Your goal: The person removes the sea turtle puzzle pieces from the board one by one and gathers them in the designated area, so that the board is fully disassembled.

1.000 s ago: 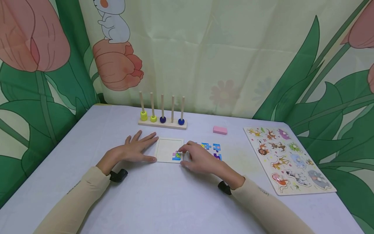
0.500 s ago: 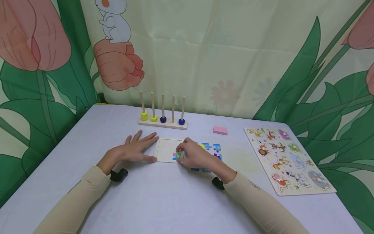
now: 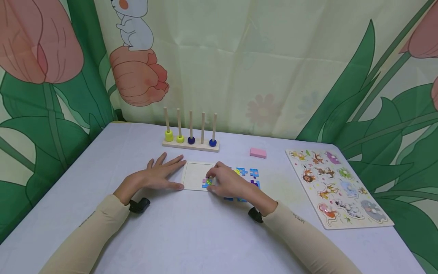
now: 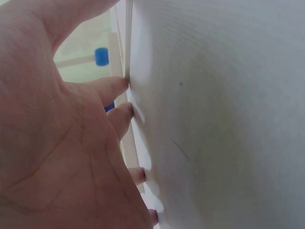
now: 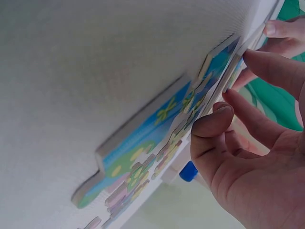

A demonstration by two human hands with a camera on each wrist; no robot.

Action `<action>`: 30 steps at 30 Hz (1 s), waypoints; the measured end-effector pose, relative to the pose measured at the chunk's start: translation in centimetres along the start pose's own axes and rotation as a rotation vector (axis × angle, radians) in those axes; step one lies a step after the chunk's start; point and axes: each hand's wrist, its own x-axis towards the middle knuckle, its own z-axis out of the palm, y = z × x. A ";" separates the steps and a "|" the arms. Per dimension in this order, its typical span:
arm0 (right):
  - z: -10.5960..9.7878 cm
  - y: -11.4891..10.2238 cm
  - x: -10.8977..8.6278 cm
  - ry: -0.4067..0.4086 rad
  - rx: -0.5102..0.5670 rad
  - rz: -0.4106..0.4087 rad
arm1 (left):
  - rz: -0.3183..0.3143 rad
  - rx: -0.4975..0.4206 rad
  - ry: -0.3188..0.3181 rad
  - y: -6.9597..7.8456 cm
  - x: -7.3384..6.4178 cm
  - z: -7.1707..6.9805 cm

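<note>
A shallow white puzzle tray [image 3: 195,177] lies flat on the table between the hands. In its near right corner sits a small blue jigsaw piece [image 3: 209,182] with pink and green parts. My right hand [image 3: 227,180] reaches over that corner, thumb and index finger pinching the piece at its edges. In the right wrist view the right hand [image 5: 267,124] has its remaining fingers bent beside the tray edge. My left hand [image 3: 159,175] rests with fingers spread against the tray's left side. Its palm [image 4: 66,138] fills the left wrist view, fingertips down at the tray and cloth.
Loose jigsaw pieces [image 3: 254,172] lie right of the tray, partly hidden under the right hand. Behind stands a wooden peg stand [image 3: 190,145] with yellow and blue beads. A pink block [image 3: 257,152] lies farther right, and an animal puzzle board [image 3: 337,190] near the right edge.
My right hand has shifted slightly left over the tray's corner, its thumb and index finger closing in around the piece; it is still over the last half second. The left hand has stayed put.
</note>
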 end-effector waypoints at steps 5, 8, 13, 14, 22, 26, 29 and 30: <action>0.0 0.0 0.0 0.009 0.002 -0.010 | 0.001 -0.001 0.001 -0.1 0.1 0.1; 0.0 0.0 0.1 0.009 0.008 -0.011 | 0.003 0.000 0.002 -0.1 0.1 0.1; 0.0 -0.1 0.1 0.004 0.012 -0.004 | -0.001 0.002 0.000 -0.2 0.2 0.1; 0.0 -0.1 0.1 0.003 0.011 -0.003 | -0.001 0.002 0.000 -0.2 0.2 0.1; -0.2 -0.4 0.2 0.007 0.007 -0.004 | -0.003 0.001 -0.003 0.0 0.0 0.0; -0.3 -0.5 0.3 0.010 0.020 -0.004 | -0.006 0.002 -0.004 0.1 -0.1 0.0; -0.3 -0.5 0.3 0.014 0.029 0.003 | -0.008 0.003 -0.004 0.2 -0.1 0.0; -0.3 -0.6 0.3 0.015 0.035 0.005 | -0.008 0.003 -0.003 0.2 -0.1 0.0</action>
